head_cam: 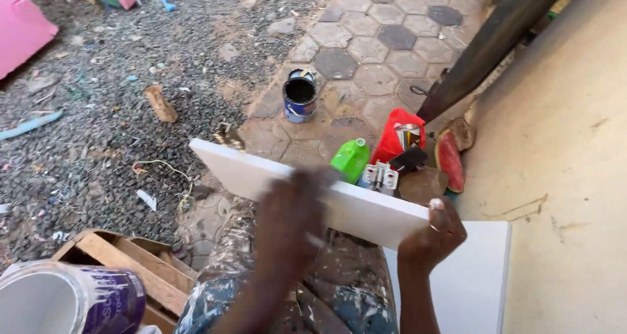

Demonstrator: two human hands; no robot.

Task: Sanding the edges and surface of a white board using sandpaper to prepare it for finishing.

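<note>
A flat white board (366, 206) lies across the person's lap, its long axis running from upper left to lower right, the left end jutting out over the paving and the right end held. It is one rectangular panel, smooth and matt, with a clean straight edge. The right hand (432, 237) clamps that lower right corner, thumb on top and fingers wrapped beneath. The left hand (290, 220) rests on the board's face near the middle — it is blurred, so whether the fingers are spread or curled I cannot tell. The two hands are apart, both on the same board.

Under the board a second white panel (477, 278) lies flat at the right. Beyond the far edge stand one bright green plastic bottle (351, 159), one red bag (397, 135) and one slice of watermelon (449, 161). Further off, a single open blue paint tin (300, 95) sits on hexagonal paving stones (385, 47). At lower left — one purple-labelled can (72, 298) beside a rough wooden crate (130, 262)
</note>
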